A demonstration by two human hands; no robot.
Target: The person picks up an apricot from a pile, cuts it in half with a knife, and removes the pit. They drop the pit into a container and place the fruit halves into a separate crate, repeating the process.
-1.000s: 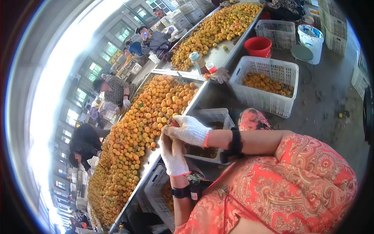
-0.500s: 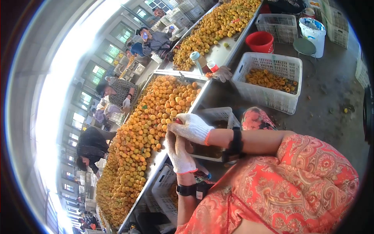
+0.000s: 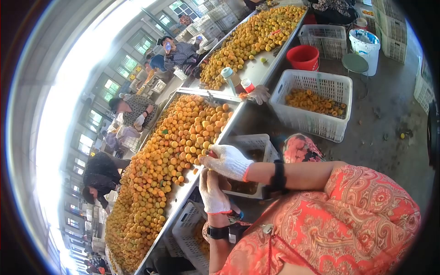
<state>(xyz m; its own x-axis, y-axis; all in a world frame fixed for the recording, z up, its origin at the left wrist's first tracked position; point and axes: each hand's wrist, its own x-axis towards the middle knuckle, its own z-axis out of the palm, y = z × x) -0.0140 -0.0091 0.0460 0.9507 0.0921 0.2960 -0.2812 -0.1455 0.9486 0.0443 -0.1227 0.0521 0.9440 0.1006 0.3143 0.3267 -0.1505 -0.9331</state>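
Note:
My right hand [image 3: 228, 162], in a white knit glove with an orange cuff, is closed at the table's edge. A small red piece [image 3: 212, 154] shows between its thumb and fingers; I cannot make out its full shape. Just below it, my left hand [image 3: 214, 193], gloved the same way, has its fingers pressed together and raised to the right hand's fingertips. What it holds, if anything, is hidden. Beside both hands, a large heap of orange apricots [image 3: 158, 167] covers the metal sorting table [image 3: 183, 187].
A white crate [image 3: 250, 143] stands below my hands, another crate [image 3: 185, 223] under the table. To the right are a crate of apricot halves [image 3: 315, 101], a red bucket [image 3: 303, 57] and a stool [image 3: 355, 63]. A bottle [image 3: 232, 80] stands on the table. Several people work opposite.
The camera view has shifted slightly. My left hand has dropped a little away from the right, and its fingers have drawn in. The right hand keeps its grip on the red piece.

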